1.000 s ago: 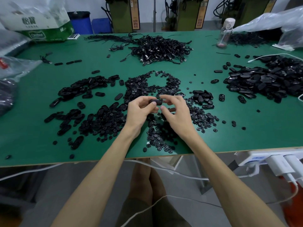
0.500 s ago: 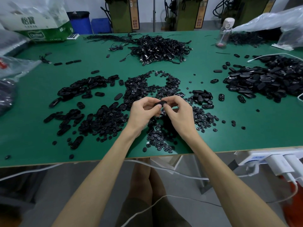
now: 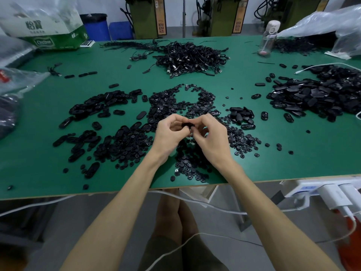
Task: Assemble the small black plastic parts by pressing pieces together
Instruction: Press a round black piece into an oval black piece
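Nearest, below the surface edge, a white cable (image 3: 195, 204) runs across in front of the person's bare knees (image 3: 175, 216). A white power strip (image 3: 304, 189) with plugs in it sits at the right. Both bare forearms reach up over the green surface (image 3: 39, 169).

The left hand (image 3: 169, 134) and right hand (image 3: 212, 137) meet above the middle of the surface, close together. The left fingers (image 3: 176, 119) are curled inward, and the right fingers (image 3: 204, 119) are curled the same way. Between them they pinch a small black part (image 3: 188, 125) from both sides. The part is held clear of the surface, mostly hidden by the fingertips. I cannot tell whether it is one piece or two pressed together.

Directly under and around the hands lies a spread of round black pieces (image 3: 187, 163), reaching almost to the near edge. To the left are loose oval black pieces (image 3: 91, 108) in scattered clumps. Just right of the hands is a small cluster of ovals (image 3: 241, 115).

Farther right, a large heap of black shells (image 3: 316, 98) lies with a white lead (image 3: 322, 65) curving over its far side. Beyond the middle sits a tangled pile of black cords (image 3: 191, 57).

At the far edge stand a clear bottle (image 3: 268, 40), crumpled plastic bags (image 3: 320, 22) on the right, and a green-and-white carton (image 3: 48, 34) on the left. Behind the surface are blue bins (image 3: 95, 26) and olive-green machines (image 3: 144, 16).
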`<state>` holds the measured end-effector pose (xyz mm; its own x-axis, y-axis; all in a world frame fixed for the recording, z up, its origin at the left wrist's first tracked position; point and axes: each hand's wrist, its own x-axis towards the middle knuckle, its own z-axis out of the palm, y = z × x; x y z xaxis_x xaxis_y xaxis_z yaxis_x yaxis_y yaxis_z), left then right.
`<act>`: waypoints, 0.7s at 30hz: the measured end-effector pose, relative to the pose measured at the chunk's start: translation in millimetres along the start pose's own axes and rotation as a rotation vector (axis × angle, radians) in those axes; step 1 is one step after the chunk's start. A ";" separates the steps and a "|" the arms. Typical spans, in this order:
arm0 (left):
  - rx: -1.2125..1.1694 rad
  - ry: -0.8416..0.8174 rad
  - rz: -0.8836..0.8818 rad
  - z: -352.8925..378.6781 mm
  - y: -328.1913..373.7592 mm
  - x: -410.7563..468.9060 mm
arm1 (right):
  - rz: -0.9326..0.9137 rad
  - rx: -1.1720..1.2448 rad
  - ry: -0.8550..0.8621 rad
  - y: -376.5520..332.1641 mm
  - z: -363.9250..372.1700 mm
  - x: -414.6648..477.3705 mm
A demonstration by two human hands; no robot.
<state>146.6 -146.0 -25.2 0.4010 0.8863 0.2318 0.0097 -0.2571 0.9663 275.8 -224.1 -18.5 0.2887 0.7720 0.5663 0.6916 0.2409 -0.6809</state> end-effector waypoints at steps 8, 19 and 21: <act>-0.030 0.002 0.008 -0.5 -1.0 0.4 | 0.028 0.034 0.022 0.9 -0.5 0.5; -0.137 -0.034 -0.001 -2.9 -0.1 -0.1 | 0.070 0.073 0.029 -0.6 -5.1 0.6; -0.140 -0.033 -0.008 -2.5 -0.9 0.5 | 0.083 0.079 0.021 -0.3 -4.7 0.7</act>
<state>144.5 -144.4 -25.6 0.4311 0.8745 0.2222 -0.1138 -0.1916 0.9749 278.9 -226.4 -15.7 0.3575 0.7788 0.5155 0.6106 0.2227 -0.7600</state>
